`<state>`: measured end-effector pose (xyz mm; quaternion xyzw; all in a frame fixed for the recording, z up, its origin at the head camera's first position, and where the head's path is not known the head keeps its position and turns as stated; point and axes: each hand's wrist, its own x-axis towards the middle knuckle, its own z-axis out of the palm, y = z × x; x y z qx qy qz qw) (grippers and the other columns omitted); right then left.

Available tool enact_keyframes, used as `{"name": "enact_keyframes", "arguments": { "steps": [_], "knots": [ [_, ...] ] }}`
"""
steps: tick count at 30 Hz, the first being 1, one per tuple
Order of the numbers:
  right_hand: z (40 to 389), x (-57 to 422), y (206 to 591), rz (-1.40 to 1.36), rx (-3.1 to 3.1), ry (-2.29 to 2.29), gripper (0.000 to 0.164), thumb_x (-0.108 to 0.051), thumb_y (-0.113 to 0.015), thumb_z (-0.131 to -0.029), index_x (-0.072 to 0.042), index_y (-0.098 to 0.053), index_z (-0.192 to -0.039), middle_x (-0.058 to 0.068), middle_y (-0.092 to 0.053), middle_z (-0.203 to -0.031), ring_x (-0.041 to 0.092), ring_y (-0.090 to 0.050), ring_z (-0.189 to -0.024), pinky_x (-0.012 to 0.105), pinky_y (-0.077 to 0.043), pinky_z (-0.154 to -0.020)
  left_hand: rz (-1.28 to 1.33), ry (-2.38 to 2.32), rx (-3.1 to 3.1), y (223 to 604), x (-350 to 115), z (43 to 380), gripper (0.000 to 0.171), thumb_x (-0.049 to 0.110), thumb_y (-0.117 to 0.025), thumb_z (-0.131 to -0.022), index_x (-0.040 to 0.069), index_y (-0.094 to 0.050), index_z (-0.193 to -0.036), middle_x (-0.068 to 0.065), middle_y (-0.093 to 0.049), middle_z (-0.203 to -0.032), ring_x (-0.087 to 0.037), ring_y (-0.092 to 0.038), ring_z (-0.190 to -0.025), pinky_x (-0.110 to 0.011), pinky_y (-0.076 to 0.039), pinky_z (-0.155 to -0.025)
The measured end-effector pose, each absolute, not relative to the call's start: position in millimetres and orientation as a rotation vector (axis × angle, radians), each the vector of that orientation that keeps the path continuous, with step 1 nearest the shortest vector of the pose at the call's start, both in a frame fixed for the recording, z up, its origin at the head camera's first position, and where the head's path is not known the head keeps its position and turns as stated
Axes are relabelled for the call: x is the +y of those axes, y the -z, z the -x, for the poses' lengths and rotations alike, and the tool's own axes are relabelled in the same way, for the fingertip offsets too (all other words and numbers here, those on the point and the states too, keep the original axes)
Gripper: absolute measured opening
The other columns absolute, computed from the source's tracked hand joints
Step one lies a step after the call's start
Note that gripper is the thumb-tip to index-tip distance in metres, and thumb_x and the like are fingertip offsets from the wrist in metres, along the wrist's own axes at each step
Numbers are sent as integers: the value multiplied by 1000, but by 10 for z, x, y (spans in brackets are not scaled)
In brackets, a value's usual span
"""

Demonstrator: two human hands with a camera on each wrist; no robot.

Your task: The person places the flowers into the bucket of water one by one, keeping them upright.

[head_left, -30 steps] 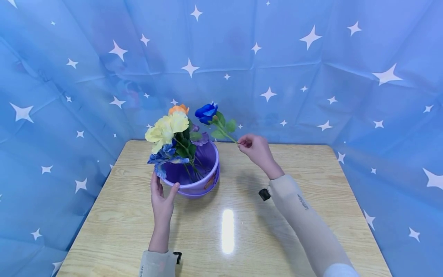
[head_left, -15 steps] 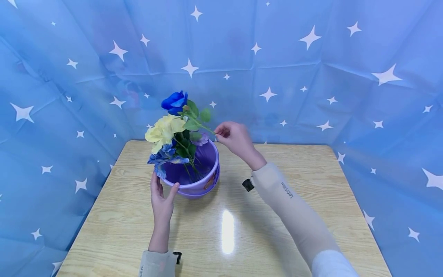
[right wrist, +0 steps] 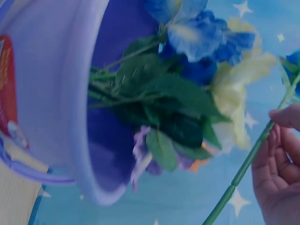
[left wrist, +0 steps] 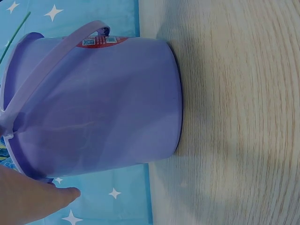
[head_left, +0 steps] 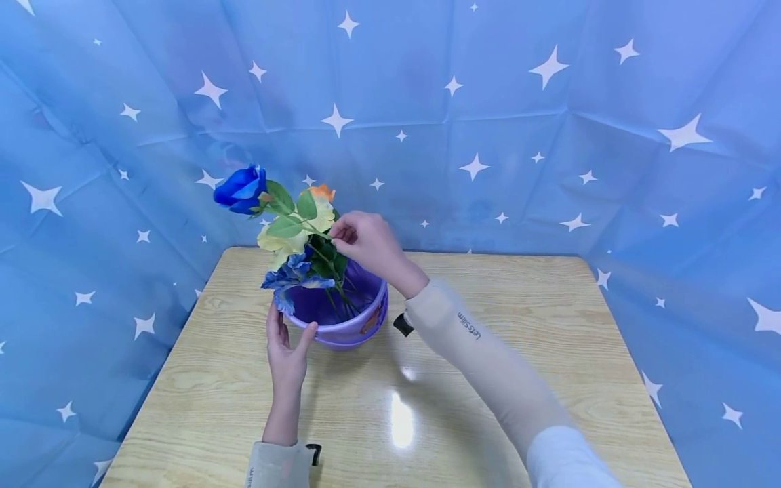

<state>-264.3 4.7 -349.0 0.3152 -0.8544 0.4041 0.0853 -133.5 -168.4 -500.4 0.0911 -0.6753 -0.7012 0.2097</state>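
A purple bucket [head_left: 342, 332] stands on the table with several artificial flowers in it. My left hand [head_left: 287, 359] holds its near left rim, with thumb and fingers apart around the edge. In my right hand [head_left: 369, 244] the green stem of a blue rose [head_left: 241, 190] is pinched between thumb and fingers. The rose leans left over the bucket, its bloom beyond the other flowers. Below it are a pale yellow flower [head_left: 274, 240], a light blue flower [head_left: 287, 279] and an orange one [head_left: 322, 193]. A purple flower [right wrist: 140, 154] shows in the right wrist view.
The wooden table [head_left: 518, 312] extends to the right and front of the bucket. A blue star-patterned cloth [head_left: 488, 122] hangs behind and at both sides. The bucket's handle [left wrist: 51, 61] hangs slanted across its side in the left wrist view.
My right hand has carried the blue rose leftward, from right of the bucket to above it. The left hand and the bucket have stayed in place.
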Motion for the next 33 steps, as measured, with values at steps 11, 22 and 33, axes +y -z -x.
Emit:
{"name": "enact_keyframes", "arguments": {
  "steps": [11, 22, 33],
  "knots": [
    [2571, -230, 3507, -1033, -2563, -1203, 7, -11, -68, -94, -8, -71, -99, 4, -72, -95, 12, -67, -81, 14, -56, -72, -241, 1936, -1900, 4986, -1685, 1332, 83, 7, -72, -90, 16, -24, -158, 0, -25, -165, -19, -16, -155, -44, -11, -131],
    [2562, -276, 3748, -997, -2582, -1182, 6, -13, -69, -93, -11, -71, -98, 1, -71, -93, 9, -66, -80, 14, -55, -71, -259, 1931, -1880, 4976, -1675, 1334, 85, 2, -72, -88, 11, -25, -158, -5, -26, -165, -22, -17, -155, -43, -12, -131],
    [2558, -341, 3716, -1003, -2500, -1238, 8, -12, -70, -93, -9, -71, -100, 4, -71, -95, 11, -66, -80, 14, -55, -73, -260, 1944, -1894, 4785, -1633, 1266, 84, -1, -71, -88, 2, -22, -157, -14, -24, -165, -29, -15, -155, -47, -11, -131]
  ]
}}
